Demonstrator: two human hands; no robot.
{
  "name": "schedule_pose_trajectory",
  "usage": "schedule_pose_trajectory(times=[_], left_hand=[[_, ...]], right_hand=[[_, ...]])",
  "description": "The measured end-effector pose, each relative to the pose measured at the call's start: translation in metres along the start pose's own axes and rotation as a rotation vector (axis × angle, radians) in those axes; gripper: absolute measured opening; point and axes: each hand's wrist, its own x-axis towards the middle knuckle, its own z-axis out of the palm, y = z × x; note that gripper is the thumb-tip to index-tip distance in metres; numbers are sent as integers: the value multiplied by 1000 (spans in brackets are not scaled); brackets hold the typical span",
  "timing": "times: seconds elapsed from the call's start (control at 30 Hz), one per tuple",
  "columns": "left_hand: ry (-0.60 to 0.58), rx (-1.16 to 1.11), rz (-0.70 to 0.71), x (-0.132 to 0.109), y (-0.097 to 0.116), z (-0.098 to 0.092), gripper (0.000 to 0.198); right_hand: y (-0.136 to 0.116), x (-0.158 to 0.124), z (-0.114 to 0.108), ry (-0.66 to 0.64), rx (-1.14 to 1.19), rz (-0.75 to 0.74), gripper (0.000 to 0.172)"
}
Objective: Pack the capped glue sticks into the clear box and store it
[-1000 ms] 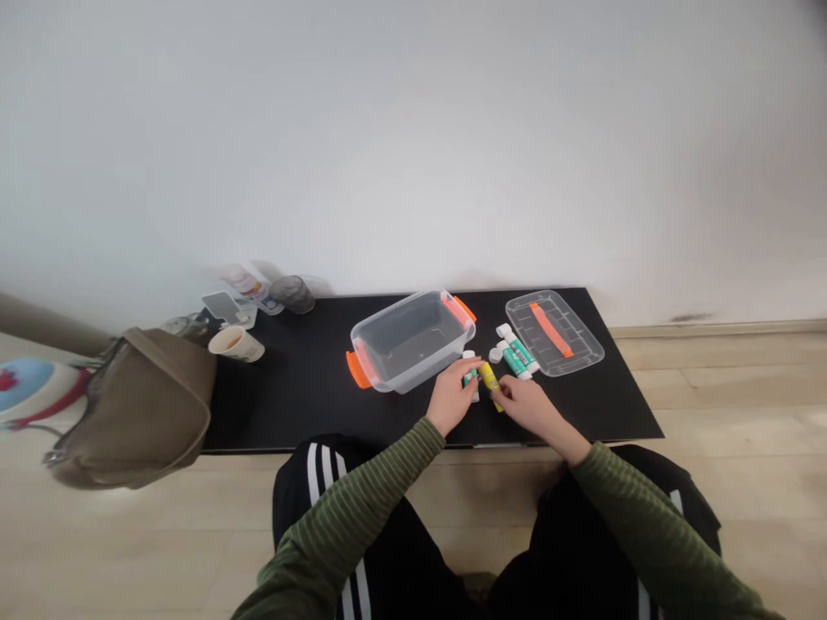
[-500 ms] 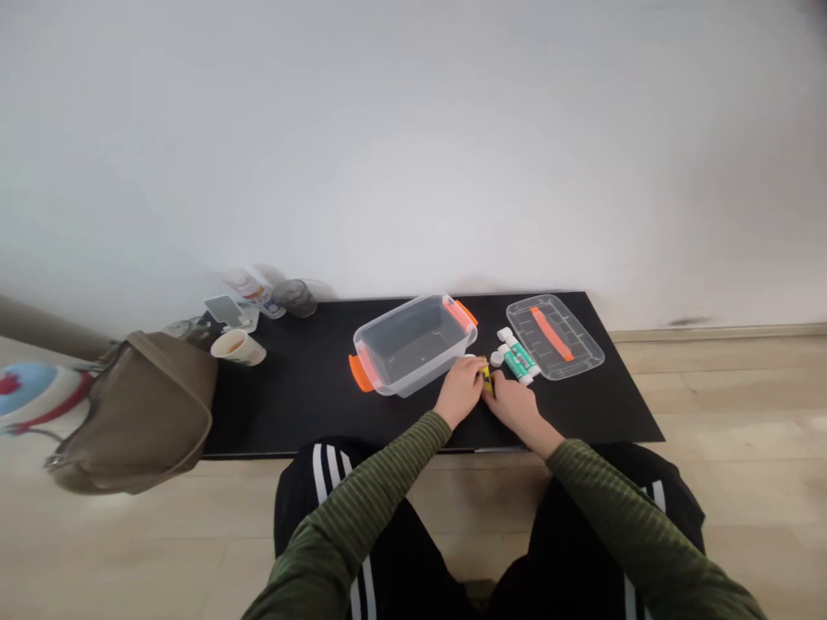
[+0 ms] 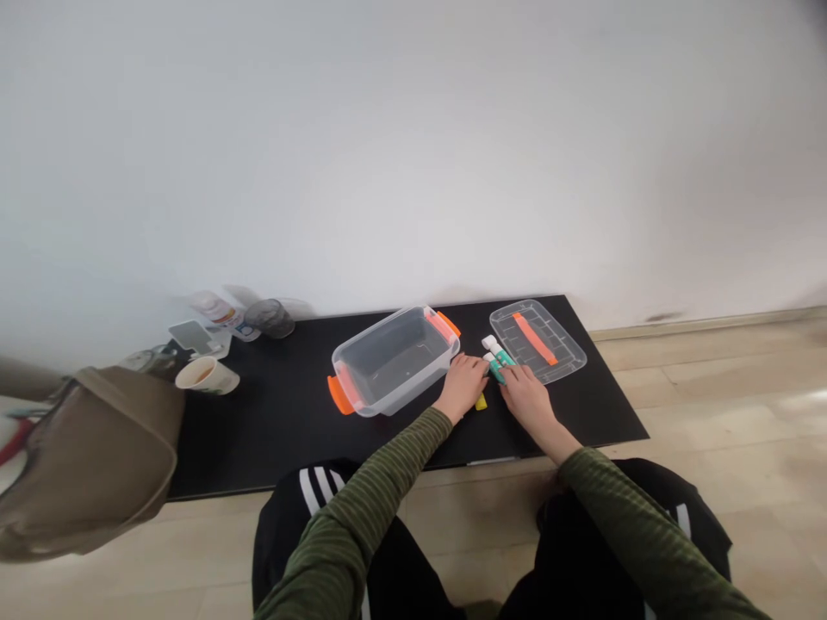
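Both my hands lie on a black table (image 3: 290, 422), just right of a clear plastic box with orange latches (image 3: 391, 357). My left hand (image 3: 462, 385) rests beside the box's near right corner, fingers curled over a yellow glue stick (image 3: 481, 401) whose end pokes out below it. My right hand (image 3: 526, 396) covers the near ends of the green and white glue sticks (image 3: 494, 353), fingers bent down on them. Whether either hand truly grips is hidden.
The box's clear lid with an orange strip (image 3: 536, 339) lies to the right. At the table's left stand a paper cup (image 3: 208, 376), a grey glass (image 3: 271, 317), a bottle (image 3: 216, 308) and a phone (image 3: 189, 334). A brown bag (image 3: 83, 461) sits on the floor at left.
The camera view shifted left and down. Both hands slid forward from the yellow glue stick towards the green sticks; the yellow one now lies mostly under my left hand.
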Motion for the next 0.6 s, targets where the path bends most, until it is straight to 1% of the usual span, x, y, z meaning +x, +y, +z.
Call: schedule_pose_trajectory(times=[0.1, 0.17, 0.23, 0.33, 0.4, 0.47, 0.53, 0.6], left_hand=[[2, 12, -39, 0, -1, 0, 19], [15, -6, -41, -1, 0, -2, 19], [42, -68, -57, -1, 3, -7, 20], [93, -241, -116, -3, 12, -18, 21], [141, -348, -154, -6, 19, -27, 21], [176, -420, -171, -11, 24, -37, 21], [183, -478, -181, -19, 26, -45, 23], [176, -541, -212, -29, 27, -50, 25]], right_hand=[[-5, 4, 1, -70, -22, 58, 23], [-11, 7, 1, -106, -28, 97, 24], [-15, 11, 1, -127, -28, 141, 22], [-16, 15, -1, -129, 9, 204, 22], [-12, 16, -4, -105, 76, 234, 25], [-8, 15, -8, -53, 183, 262, 28], [-4, 11, -13, 1, 328, 290, 32], [-2, 5, -18, 18, 506, 322, 36]])
